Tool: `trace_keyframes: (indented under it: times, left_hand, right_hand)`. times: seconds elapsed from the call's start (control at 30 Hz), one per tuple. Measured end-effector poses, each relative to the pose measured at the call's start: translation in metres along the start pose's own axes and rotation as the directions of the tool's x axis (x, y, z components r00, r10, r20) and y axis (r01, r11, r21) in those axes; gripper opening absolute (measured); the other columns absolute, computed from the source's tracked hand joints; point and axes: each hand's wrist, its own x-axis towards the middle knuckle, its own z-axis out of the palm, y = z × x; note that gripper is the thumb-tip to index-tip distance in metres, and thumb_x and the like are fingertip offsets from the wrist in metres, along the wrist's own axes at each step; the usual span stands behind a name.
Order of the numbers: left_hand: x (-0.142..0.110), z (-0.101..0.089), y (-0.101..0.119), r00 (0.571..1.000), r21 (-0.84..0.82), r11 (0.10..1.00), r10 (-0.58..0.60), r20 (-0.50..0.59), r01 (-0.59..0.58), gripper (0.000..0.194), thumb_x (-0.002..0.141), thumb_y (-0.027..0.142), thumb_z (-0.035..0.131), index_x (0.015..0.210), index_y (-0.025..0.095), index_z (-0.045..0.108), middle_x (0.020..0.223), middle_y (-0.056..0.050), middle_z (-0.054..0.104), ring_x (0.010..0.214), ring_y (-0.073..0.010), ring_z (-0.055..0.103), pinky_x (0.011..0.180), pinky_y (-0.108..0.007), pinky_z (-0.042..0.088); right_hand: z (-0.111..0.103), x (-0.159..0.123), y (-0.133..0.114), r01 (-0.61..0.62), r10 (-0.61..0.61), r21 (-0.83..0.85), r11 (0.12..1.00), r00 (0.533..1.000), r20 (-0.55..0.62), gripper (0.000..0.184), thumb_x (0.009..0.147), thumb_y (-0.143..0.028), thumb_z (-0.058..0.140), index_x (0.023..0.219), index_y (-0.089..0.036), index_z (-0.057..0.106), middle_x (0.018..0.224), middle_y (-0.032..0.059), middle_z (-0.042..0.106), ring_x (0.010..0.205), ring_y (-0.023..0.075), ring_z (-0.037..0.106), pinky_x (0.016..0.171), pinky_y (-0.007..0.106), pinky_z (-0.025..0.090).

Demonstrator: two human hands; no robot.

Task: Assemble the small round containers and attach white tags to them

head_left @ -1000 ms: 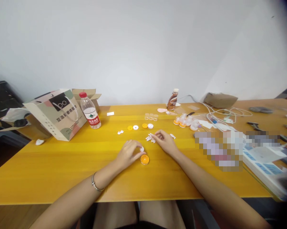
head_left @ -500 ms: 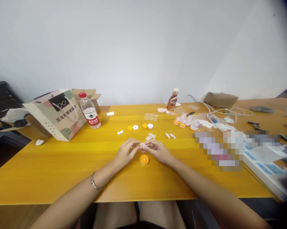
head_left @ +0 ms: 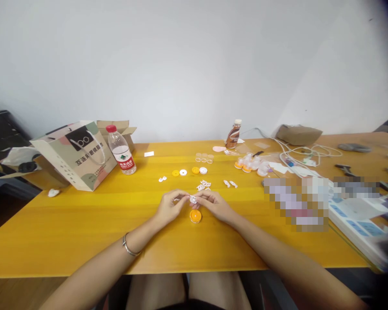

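Note:
Between my fingertips is a small white plastic piece [head_left: 193, 199] with cut-out holes. My left hand [head_left: 171, 207] pinches its left side, and my right hand [head_left: 215, 206] grips it from the right. Just below on the table sits a round orange part [head_left: 195, 215] with a pale rim underneath. Beyond my hands lies a little pile of similar white pieces [head_left: 203, 185]. Two slim white pieces [head_left: 230, 184] rest to the right of that pile. Yellow discs [head_left: 175, 173] and white discs [head_left: 183, 172] lie farther back, with small white caps [head_left: 162, 179] to their left.
Clear rings [head_left: 204, 158] stand behind the discs. Clear domed parts with orange bases [head_left: 252, 163] cluster at the right, near a brown drink bottle [head_left: 233, 134] and white cables [head_left: 297, 150]. A water bottle [head_left: 121, 150] and a paper bag [head_left: 81, 157] stand at the left.
The white piece has turned between my fingers, so more of its face with the holes shows. Both hands stay in nearly the same place; the other things have not moved.

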Motion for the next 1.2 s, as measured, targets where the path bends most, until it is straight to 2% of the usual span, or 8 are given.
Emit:
trace_keyframes:
  times: [0.2,0.4,0.6,0.7,0.8,0.97,1.1,1.2]
  left_hand:
    - [0.0,0.001,0.001,0.999,-0.079,0.996,-0.047,0.019,0.048,0.017,0.079,0.028,0.053,0.077,0.014,0.063,0.074,-0.003,0.066,0.068,-0.0128,0.06,0.068,-0.023,0.047]
    - [0.002,0.001,-0.001,0.989,-0.265,0.953,-0.137,0.049,0.145,0.019,0.077,0.031,0.055,0.077,0.013,0.06,0.069,-0.003,0.064,0.065,-0.0123,0.06,0.065,-0.023,0.048]
    - [0.004,0.003,-0.002,0.976,-0.399,0.891,-0.201,0.079,0.216,0.022,0.073,0.034,0.06,0.078,0.013,0.059,0.068,-0.002,0.065,0.062,-0.0116,0.06,0.064,-0.023,0.049]
    - [0.003,0.004,-0.004,0.973,-0.431,0.873,-0.211,0.091,0.229,0.023,0.073,0.033,0.061,0.082,0.012,0.058,0.07,-0.003,0.065,0.063,-0.0113,0.061,0.065,-0.024,0.049]
    - [0.002,0.004,-0.005,0.977,-0.446,0.87,-0.171,0.127,0.21,0.022,0.075,0.029,0.059,0.089,0.012,0.056,0.077,-0.005,0.066,0.069,-0.0119,0.062,0.071,-0.025,0.05]
    - [-0.001,0.005,-0.001,0.982,-0.357,0.923,-0.085,0.169,0.142,0.037,0.071,0.022,0.063,0.105,0.015,0.051,0.093,-0.008,0.065,0.082,-0.0147,0.062,0.079,-0.029,0.049]
    - [-0.002,0.003,0.004,0.991,-0.269,0.958,-0.067,0.119,0.097,0.026,0.076,0.026,0.059,0.099,0.015,0.057,0.095,-0.008,0.065,0.085,-0.0163,0.062,0.081,-0.031,0.049]
    - [-0.002,0.002,0.004,0.992,-0.285,0.954,-0.065,0.11,0.095,0.023,0.077,0.027,0.057,0.096,0.014,0.058,0.094,-0.008,0.066,0.086,-0.0171,0.062,0.083,-0.032,0.049]
  right_hand:
    - [0.0,0.003,0.004,0.01,-0.009,0.037,0.999,1.0,-0.015,0.021,0.077,-0.036,0.055,0.08,-0.017,0.062,0.073,0.0011,0.065,0.065,0.0118,0.06,0.067,0.027,0.049]
    - [0.003,0.005,0.007,-0.015,0.018,0.064,0.998,0.999,-0.042,0.025,0.075,-0.04,0.057,0.081,-0.016,0.059,0.075,0.0027,0.065,0.064,0.0115,0.061,0.066,0.027,0.05]
    - [0.003,0.003,0.009,0.034,-0.029,0.07,0.997,0.997,-0.074,0.028,0.074,-0.036,0.058,0.096,-0.019,0.053,0.074,0.0023,0.067,0.066,0.0128,0.063,0.068,0.029,0.051]
    - [0.002,0.003,0.013,0.065,-0.064,0.01,0.998,0.996,-0.059,0.027,0.071,-0.033,0.062,0.092,-0.017,0.056,0.075,0.0028,0.067,0.069,0.0134,0.064,0.072,0.03,0.051]
    - [0.002,0.004,0.015,0.077,-0.085,-0.075,0.994,0.992,-0.097,0.027,0.069,-0.029,0.064,0.091,-0.017,0.057,0.073,0.0017,0.065,0.068,0.0132,0.063,0.071,0.029,0.051]
    - [0.001,0.003,0.014,0.137,-0.19,-0.297,0.945,0.969,-0.158,0.019,0.072,-0.028,0.059,0.088,-0.018,0.059,0.081,0.0035,0.066,0.071,0.0138,0.061,0.07,0.029,0.051]
    - [0.0,0.001,0.013,0.196,-0.257,-0.389,0.9,0.96,-0.111,0.02,0.073,-0.025,0.057,0.092,-0.019,0.058,0.082,0.0031,0.065,0.07,0.0136,0.06,0.069,0.029,0.05]
    - [0.0,0.0,0.013,0.227,-0.289,-0.408,0.884,0.952,-0.098,0.02,0.074,-0.026,0.056,0.093,-0.019,0.058,0.084,0.0035,0.065,0.071,0.0137,0.06,0.069,0.029,0.05]
